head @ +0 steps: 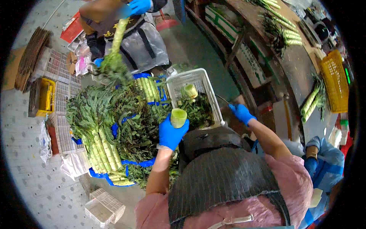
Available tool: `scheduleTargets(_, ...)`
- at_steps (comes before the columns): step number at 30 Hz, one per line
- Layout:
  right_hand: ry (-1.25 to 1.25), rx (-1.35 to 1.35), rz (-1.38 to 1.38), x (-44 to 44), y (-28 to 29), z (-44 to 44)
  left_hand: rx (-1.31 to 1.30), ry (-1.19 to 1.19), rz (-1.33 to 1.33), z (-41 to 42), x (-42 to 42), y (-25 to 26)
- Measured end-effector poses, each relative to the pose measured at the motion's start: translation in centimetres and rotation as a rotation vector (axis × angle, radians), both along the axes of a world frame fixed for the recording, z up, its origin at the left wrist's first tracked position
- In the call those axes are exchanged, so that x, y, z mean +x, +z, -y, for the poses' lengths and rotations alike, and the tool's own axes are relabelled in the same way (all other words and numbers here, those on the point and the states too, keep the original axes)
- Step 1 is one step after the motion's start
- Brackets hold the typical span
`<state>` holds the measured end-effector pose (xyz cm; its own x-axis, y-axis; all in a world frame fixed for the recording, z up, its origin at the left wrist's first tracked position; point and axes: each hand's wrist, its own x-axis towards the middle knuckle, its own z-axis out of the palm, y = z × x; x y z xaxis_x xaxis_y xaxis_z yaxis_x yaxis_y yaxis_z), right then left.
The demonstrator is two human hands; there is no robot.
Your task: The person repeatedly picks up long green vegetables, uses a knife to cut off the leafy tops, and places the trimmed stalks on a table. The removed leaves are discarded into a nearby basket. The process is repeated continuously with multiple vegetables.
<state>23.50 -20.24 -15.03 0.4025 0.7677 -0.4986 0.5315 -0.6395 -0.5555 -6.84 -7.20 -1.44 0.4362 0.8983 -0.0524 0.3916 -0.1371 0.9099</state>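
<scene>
My left hand [173,133], in a blue glove, is closed around a thick pale-green stem, probably celtuce [179,117], whose cut end faces up. At the right, my blue-gloved right hand [243,114] grips a thin dark tool, seemingly a knife [222,98]; its handle is hidden in the fist. Between and beyond the hands stands a white plastic crate [204,75] containing leaf trimmings [204,110] and a cut stem piece [191,91]. Left of my left hand lies a large pile of leafy celtuce stalks [104,143] with blue wrapping around parts of it.
Opposite, a person in blue gloves [140,7] holds a leafy stalk [118,35]. A long table [291,71] on the right bears stalks and a yellow basket [333,83]. Another person's blue sleeve [328,163] is at far right. White crates [63,126] stand left; another pair [104,206] sits lower left.
</scene>
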Motion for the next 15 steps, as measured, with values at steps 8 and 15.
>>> scheduleTargets(8,0.269,0.845,-0.251,-9.2,5.5,-2.9,-0.632,-0.09,0.385,-8.2,3.8,5.2)
scheduleTargets(15,0.009,0.34,-1.995,-7.9,9.0,-4.0,0.416,-0.732,0.251,-3.2,10.1,8.6)
